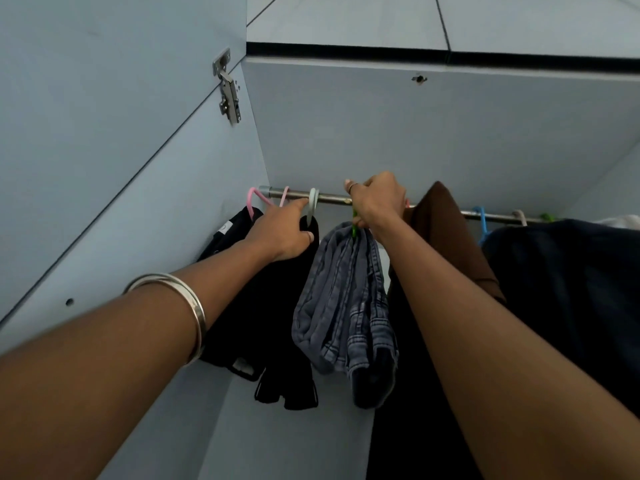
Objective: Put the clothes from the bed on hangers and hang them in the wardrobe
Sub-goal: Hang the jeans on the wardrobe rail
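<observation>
**Both hands raised to the wardrobe rail**

Left hand (284, 233), arm extended with a bangle (180, 306) on the forearm, index finger pointing to the white hanger (312, 206) hook, thumb and remaining fingers curled on the black garment (277, 306) below it. Right hand (375, 202) at the rail (332, 198), fingers curled round a green hanger (354, 230), from which grey jeans (343, 306) hang bunched. Wardrobe (381, 126): the rail carries pink hangers (254, 199) with dark clothing at left, then the white hanger, the jeans, a brown garment (446, 230), a blue hanger (482, 221) and dark clothes (571, 289) at right. The green hanger's hook is hidden by the right hand; whether it sits on the rail cannot be told. The far right hangers are partly cut off.
</observation>
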